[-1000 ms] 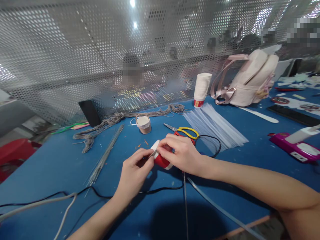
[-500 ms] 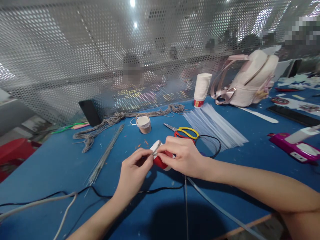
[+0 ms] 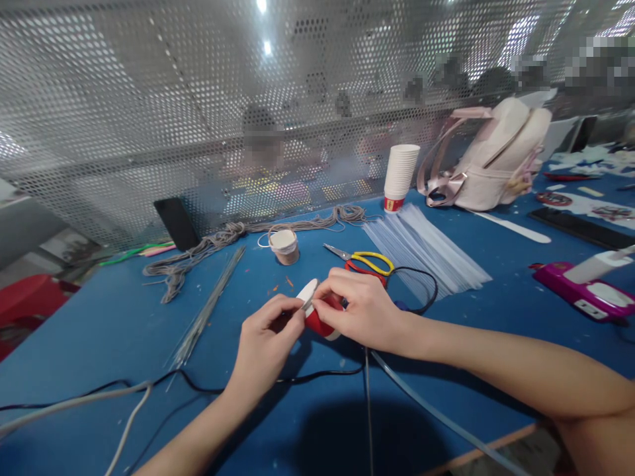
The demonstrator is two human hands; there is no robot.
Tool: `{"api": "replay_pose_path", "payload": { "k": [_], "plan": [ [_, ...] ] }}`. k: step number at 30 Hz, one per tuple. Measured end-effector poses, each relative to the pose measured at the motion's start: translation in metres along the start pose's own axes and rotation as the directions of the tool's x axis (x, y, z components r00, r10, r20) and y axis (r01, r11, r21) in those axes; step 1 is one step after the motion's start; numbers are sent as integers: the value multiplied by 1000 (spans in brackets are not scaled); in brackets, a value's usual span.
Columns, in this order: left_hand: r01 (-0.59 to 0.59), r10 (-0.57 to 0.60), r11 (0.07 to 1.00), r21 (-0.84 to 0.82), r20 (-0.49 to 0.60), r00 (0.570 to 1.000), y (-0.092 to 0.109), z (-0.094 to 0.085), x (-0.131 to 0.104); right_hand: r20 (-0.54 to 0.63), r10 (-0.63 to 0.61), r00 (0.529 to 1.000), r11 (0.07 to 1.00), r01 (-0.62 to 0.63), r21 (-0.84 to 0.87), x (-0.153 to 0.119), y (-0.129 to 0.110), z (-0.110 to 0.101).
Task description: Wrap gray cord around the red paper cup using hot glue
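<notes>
A small red-and-white paper cup (image 3: 321,322) lies tilted between my hands above the blue table. My left hand (image 3: 272,330) pinches the cup's white rim and a thin grey cord at its left side. From the other side, my right hand (image 3: 360,305) presses thumb and forefinger on the same rim and cord, its palm covering part of the cup. A length of grey cord (image 3: 368,410) hangs below my right hand towards the table's near edge. Behind the cup stands a small cord-wrapped cup with a handle (image 3: 284,247). Scissors (image 3: 364,260) with red and yellow handles lie beyond my right hand.
Grey cord (image 3: 223,236) runs along the back beside a black phone (image 3: 176,223). Thin wires (image 3: 211,307) lie left, clear plastic strips (image 3: 426,251) right. Stacked paper cups (image 3: 401,175), a pink backpack (image 3: 496,158) and a purple glue gun or power strip (image 3: 583,291) stand farther right. Cables cross the front.
Both hands keep their pinch on the cup rim, with only a slight shift of the fingers. The view has moved very slightly; nothing else differs visibly.
</notes>
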State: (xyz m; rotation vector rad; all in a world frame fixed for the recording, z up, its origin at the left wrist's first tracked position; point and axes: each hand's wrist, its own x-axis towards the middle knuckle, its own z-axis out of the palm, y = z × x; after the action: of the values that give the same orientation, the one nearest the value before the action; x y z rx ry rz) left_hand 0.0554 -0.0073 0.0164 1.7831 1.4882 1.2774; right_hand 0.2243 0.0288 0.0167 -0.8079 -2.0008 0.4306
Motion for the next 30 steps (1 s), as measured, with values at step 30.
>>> {"api": "replay_pose_path", "payload": {
  "k": [30],
  "plan": [
    [-17,17,1000,-8,17,1000,2,0,-1,-8,42,999,999,-42,35,0,2,2]
  ]
}}
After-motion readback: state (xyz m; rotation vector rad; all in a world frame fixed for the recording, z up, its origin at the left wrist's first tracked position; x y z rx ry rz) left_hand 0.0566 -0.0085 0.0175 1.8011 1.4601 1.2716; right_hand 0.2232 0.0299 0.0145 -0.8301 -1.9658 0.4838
